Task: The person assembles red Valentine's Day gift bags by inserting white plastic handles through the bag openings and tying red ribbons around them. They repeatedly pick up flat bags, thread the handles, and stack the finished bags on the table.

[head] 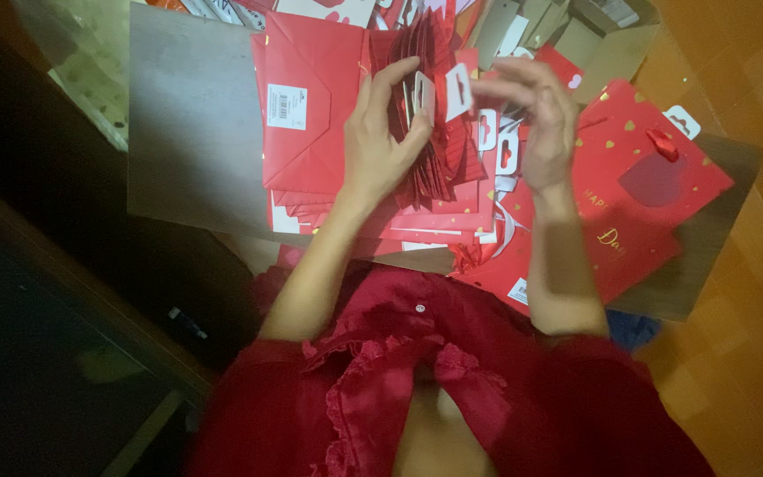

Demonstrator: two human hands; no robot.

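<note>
Both hands on the fanned stack of red paper bags, centre of the grey board.

Your left hand [381, 141] grips the bundle of folded red bags [430, 132] from its left side, fingers curled round the edges, thumb up top. Your right hand [536, 124] sits just right of the bundle, fingers pinching a white hang tag [458, 91]; blur hides how tight. Under the bundle: flat red bags w/ a barcode label [287, 106]. Right of the bundle, a gold-heart red bag [655, 185] lies flat. All rest on the grey board [192, 132]; orange tile floor [752, 336] beyond.
</note>
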